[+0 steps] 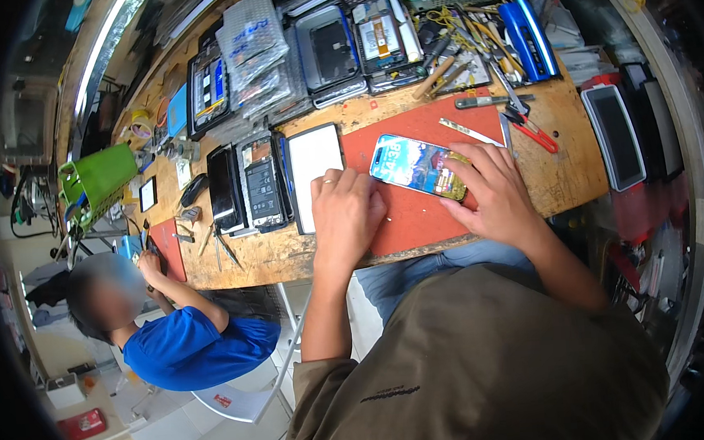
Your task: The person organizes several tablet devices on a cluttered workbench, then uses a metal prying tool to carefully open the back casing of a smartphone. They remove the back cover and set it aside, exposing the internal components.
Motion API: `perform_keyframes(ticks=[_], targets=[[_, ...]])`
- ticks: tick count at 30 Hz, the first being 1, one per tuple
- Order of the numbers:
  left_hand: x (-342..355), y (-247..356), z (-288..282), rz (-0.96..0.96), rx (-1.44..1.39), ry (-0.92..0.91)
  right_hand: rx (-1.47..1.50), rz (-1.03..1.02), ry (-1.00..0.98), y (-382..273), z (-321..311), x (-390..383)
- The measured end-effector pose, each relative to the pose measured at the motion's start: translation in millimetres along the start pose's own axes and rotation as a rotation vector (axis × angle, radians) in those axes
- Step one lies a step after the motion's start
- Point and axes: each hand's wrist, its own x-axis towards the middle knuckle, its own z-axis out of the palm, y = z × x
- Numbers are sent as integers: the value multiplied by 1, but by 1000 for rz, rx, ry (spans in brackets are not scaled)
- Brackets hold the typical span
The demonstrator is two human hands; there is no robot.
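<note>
A smartphone (400, 165) with its screen lit lies on the red mat (415, 228). My right hand (483, 192) rests over its right end, thumb at the near edge and fingers at the far edge. My left hand (345, 208) is curled beside the phone's left end, at the boundary of the mat and a white pad (307, 146); whatever its fingers may hold is hidden. A narrow pale strip (469, 132) lies beyond the phone, near red-handled cutters (536, 134).
Opened devices (260, 185), bubble-wrapped stacks (249, 49), scattered tools (463, 52) and a blue cylinder (530, 36) crowd the wooden bench (567, 174). A green basket (91, 175) stands left. A co-worker in blue (191, 351) sits at the lower left, hands on the bench.
</note>
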Motion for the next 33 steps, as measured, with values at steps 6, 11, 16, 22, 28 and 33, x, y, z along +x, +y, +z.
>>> perform_keyframes(ticks=[6,11,16,22,28,33], targets=[[-13,-7,-10,-157,-14,118,10,-1,16,2,0,-1],[-7,11,2,-123,4,78,15,-12,24,3,0,-2],[-1,15,7,-153,14,-50,-27,45,73,0,2,-5],[-9,8,10,-164,-14,120,-49,69,47,-3,-1,-11],[-18,-58,-6,-412,-140,377,392,187,36,-9,4,-15],[-24,-65,-2,-461,-105,198,720,268,22,-14,1,-2]])
